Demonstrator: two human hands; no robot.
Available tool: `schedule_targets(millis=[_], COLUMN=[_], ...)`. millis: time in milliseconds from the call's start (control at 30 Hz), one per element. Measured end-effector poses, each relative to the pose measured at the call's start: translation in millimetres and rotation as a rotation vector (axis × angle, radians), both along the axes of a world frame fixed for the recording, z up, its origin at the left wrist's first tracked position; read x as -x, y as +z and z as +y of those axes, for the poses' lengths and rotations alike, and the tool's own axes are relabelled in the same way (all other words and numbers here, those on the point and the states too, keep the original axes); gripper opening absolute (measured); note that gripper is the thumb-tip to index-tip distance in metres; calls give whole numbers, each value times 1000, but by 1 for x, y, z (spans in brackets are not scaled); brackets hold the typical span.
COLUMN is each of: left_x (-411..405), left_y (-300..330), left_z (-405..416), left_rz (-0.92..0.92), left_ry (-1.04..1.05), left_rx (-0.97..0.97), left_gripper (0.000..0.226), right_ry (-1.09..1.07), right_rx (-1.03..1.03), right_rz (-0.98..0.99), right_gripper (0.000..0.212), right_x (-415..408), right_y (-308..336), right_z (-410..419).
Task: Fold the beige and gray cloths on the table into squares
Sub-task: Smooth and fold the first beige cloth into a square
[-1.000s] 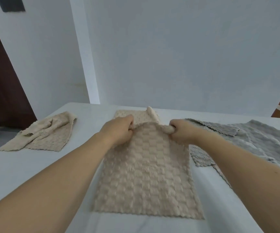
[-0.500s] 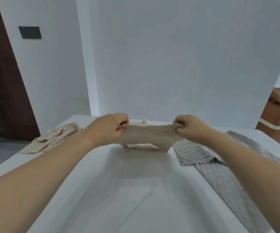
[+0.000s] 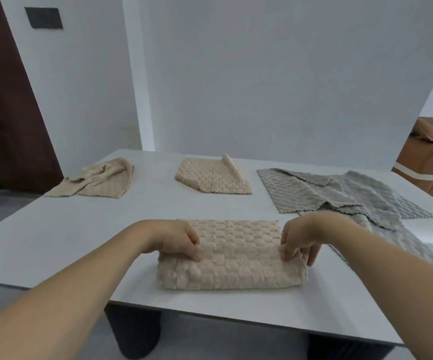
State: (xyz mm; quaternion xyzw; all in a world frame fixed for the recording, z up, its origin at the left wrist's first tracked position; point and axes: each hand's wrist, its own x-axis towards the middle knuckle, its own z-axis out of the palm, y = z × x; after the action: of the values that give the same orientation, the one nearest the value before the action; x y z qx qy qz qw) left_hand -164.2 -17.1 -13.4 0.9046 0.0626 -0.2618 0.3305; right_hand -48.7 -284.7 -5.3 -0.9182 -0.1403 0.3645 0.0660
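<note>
So far, little of the task appears to be finished. The white table (image 3: 80,237) is seen carrying four lots of cloth, taken here from the largest down. At about two o'clock the gray cloths (image 3: 340,196) are spread in a loose overlapping heap, none of them folded yet. At about ten o'clock a crumpled beige cloth (image 3: 98,181) is left unfolded. At twelve o'clock a folded beige cloth (image 3: 210,179) is laid roughly square, though one corner is stood up, so it is judged nearly done rather than neat. At six o'clock, near the table's front edge, the beige cloth in hand (image 3: 232,258) is doubled over on itself, its upper layer short of the far edge. The left hand (image 3: 177,240) is closed in a pinch on the left end of that upper layer; the right hand (image 3: 301,242) is pinched on the right end. A further fold is judged necessary before this one is square.
</note>
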Motion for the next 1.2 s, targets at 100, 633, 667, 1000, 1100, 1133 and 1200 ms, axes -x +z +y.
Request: schedule_targets(millis=[100,633,667,1000,1100,1133,1200], left_x=[-19,-96,-96,-89,-90,-91,-91], left_y=[-6,-93,-91,-88,-89,-89,-88], left_z=[9,31,31,38,41,42,42], left_rz=[-245,-740,-773,-857,-765,-739,-711], left_ry=[73,112,95,142,162,161,177], left_rx=[-58,-292,-237,-116,-200,-205,-191], left_gripper=[22,10,12,15,19,20,21], right_ry=[14,-232,-229,-297,-361,-385,-445], right_rx=[-13,-139,-159,-572,-641,-658,-692], right_rz=[-192,-858,-830,-413,-150,-65,51], right_gripper=[28,26,25,13,19,20,20], right_x=[-18,-52,-52,-75,-88,-91,-96], right_y=[-4,-99,-96,-67,-62,-58,-51], right_z=[11,36,38,42,32,29,26])
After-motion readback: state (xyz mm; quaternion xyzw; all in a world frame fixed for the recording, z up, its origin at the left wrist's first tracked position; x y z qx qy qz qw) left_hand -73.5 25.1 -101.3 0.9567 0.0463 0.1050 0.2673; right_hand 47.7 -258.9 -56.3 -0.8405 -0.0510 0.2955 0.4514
